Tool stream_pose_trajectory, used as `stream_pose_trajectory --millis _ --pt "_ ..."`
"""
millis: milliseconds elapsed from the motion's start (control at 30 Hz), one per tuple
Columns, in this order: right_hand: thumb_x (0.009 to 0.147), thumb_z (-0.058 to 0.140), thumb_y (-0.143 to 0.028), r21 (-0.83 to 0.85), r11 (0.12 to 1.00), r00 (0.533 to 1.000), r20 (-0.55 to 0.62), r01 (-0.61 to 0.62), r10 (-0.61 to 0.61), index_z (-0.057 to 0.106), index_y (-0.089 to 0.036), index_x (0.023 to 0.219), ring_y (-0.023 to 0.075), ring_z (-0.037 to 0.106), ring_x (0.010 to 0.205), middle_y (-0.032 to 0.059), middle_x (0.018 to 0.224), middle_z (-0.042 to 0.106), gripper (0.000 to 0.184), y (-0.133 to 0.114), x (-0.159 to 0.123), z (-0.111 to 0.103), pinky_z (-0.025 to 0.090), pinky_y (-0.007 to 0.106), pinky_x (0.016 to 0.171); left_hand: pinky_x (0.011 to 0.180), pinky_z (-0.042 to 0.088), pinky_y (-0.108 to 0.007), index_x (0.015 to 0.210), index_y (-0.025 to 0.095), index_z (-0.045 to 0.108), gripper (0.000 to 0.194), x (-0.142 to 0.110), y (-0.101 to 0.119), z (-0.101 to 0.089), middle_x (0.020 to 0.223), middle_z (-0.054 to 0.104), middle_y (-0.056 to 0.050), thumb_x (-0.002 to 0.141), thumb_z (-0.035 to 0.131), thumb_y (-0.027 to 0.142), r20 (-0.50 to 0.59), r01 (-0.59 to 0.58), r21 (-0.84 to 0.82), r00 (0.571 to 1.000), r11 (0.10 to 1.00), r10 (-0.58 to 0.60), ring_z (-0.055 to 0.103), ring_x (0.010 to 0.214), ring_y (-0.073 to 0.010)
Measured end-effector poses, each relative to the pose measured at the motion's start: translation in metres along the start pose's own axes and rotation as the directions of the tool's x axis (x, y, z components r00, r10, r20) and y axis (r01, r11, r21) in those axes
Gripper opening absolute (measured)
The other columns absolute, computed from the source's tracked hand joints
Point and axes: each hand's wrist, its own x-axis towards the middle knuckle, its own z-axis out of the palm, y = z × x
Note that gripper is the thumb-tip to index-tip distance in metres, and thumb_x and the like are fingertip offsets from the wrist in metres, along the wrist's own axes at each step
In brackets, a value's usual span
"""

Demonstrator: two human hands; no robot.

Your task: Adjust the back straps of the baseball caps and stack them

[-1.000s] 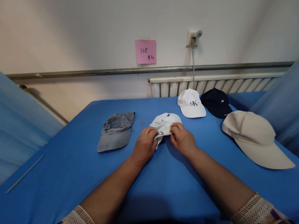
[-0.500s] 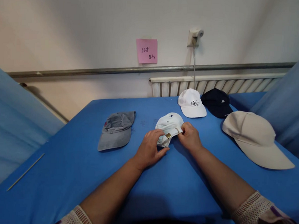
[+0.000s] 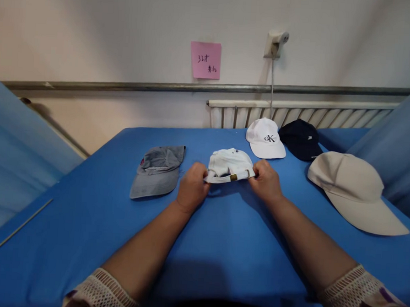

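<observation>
Between my hands is a pale, whitish baseball cap (image 3: 230, 163), its back strap and brass buckle facing me. My left hand (image 3: 193, 186) is closed on the cap's left edge. On the other side, my right hand (image 3: 266, 180) pinches the right edge near the end of the strap. The cap's brim is hidden behind its crown. To the left of my left hand lies a grey baseball cap (image 3: 158, 171), its crown partly caved in and its brim pointing toward me.
A white cap with black letters (image 3: 265, 139), a dark navy cap (image 3: 301, 139) and a large beige cap (image 3: 352, 186) lie at the right. A thin stick (image 3: 24, 224) rests on the blue-covered table (image 3: 93, 239) at left. Behind are a radiator (image 3: 234, 114) and a metal rail (image 3: 143, 87).
My left hand has moved left and closed on the cap's left edge, where its fingers were spread over the strap before. The cap's back is now stretched wider and more level.
</observation>
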Motion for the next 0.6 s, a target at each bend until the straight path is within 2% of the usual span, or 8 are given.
stream_pose_trajectory --millis 67,100,233,300,367,467,533,600 --pt "0.077 0.056 -0.020 -0.080 0.995 0.993 0.112 0.059 -0.049 0.049 -0.022 0.071 0.0172 0.049 0.070 0.0038 0.080 0.054 0.009 -0.002 0.001 -0.006 0.032 0.028 0.061 0.067 0.042 -0.030 0.075 0.022 0.044 0.015 0.004 -0.008 -0.002 0.078 0.051 -0.002 0.077 0.055 0.011 -0.132 0.054 -0.019 0.990 0.998 -0.056 0.049 0.072 -0.0176" --pt "0.076 0.057 -0.019 -0.105 0.990 0.980 0.187 0.091 -0.071 0.052 -0.021 0.073 0.0173 0.050 0.070 0.0048 0.083 0.056 0.006 -0.002 0.000 -0.008 0.032 0.028 0.060 0.068 0.042 -0.030 0.074 0.022 0.043 0.016 0.005 -0.011 -0.002 0.078 0.051 -0.002 0.076 0.054 0.011 -0.156 0.058 -0.028 0.986 0.998 -0.062 0.049 0.072 -0.0174" --pt "0.070 0.062 -0.016 -0.055 0.986 0.869 0.481 0.156 -0.111 0.060 -0.021 0.079 0.0174 0.053 0.070 0.0057 0.086 0.063 0.011 0.002 -0.005 -0.011 0.033 0.028 0.060 0.070 0.044 -0.030 0.074 0.022 0.040 0.017 0.002 -0.011 -0.001 0.078 0.051 -0.002 0.078 0.054 0.013 -0.108 0.000 -0.082 0.994 0.997 -0.009 0.050 0.075 -0.0175" --pt "0.068 0.061 -0.012 -0.018 0.995 0.841 0.536 0.101 -0.076 0.062 -0.021 0.078 0.0170 0.055 0.069 0.0045 0.083 0.066 0.014 0.005 -0.006 -0.013 0.034 0.027 0.060 0.072 0.046 -0.031 0.074 0.022 0.041 0.016 -0.002 -0.005 0.000 0.080 0.052 -0.003 0.080 0.054 0.015 -0.086 -0.056 -0.115 0.995 0.992 0.046 0.052 0.078 -0.0178" --pt "0.070 0.056 -0.011 -0.002 1.000 0.882 0.471 -0.005 0.005 0.062 -0.021 0.077 0.0164 0.055 0.066 0.0029 0.078 0.066 0.014 0.005 -0.004 -0.016 0.034 0.027 0.060 0.074 0.048 -0.032 0.074 0.022 0.043 0.014 -0.006 0.003 0.001 0.082 0.055 -0.004 0.082 0.052 0.016 -0.078 -0.124 -0.138 0.990 0.983 0.114 0.054 0.081 -0.0181" --pt "0.080 0.054 -0.022 0.122 0.975 0.964 0.213 -0.187 0.158 0.062 -0.021 0.083 0.0152 0.053 0.059 0.0007 0.071 0.064 0.009 -0.004 -0.001 -0.022 0.036 0.027 0.058 0.074 0.049 -0.032 0.074 0.021 0.046 0.014 -0.012 0.013 0.001 0.085 0.058 -0.006 0.084 0.047 0.011 -0.074 -0.228 -0.148 0.973 0.962 0.219 0.056 0.081 -0.0176" --pt "0.083 0.056 -0.036 0.242 0.942 0.971 0.112 -0.232 0.211 0.061 -0.020 0.091 0.0146 0.052 0.056 0.0001 0.071 0.063 0.018 -0.012 -0.001 -0.023 0.038 0.027 0.058 0.074 0.049 -0.031 0.073 0.020 0.049 0.017 -0.016 0.020 0.001 0.087 0.060 -0.008 0.086 0.045 0.009 -0.070 -0.309 -0.154 0.951 0.939 0.301 0.057 0.081 -0.0172" --pt "0.080 0.062 -0.044 0.290 0.935 0.977 0.118 -0.205 0.178 0.061 -0.021 0.097 0.0142 0.053 0.058 0.0011 0.079 0.065 0.029 -0.019 -0.003 -0.021 0.040 0.028 0.060 0.073 0.049 -0.029 0.074 0.020 0.051 0.018 -0.019 0.027 0.001 0.088 0.062 -0.008 0.088 0.043 0.010 -0.060 -0.397 -0.155 0.918 0.905 0.392 0.058 0.081 -0.0170"
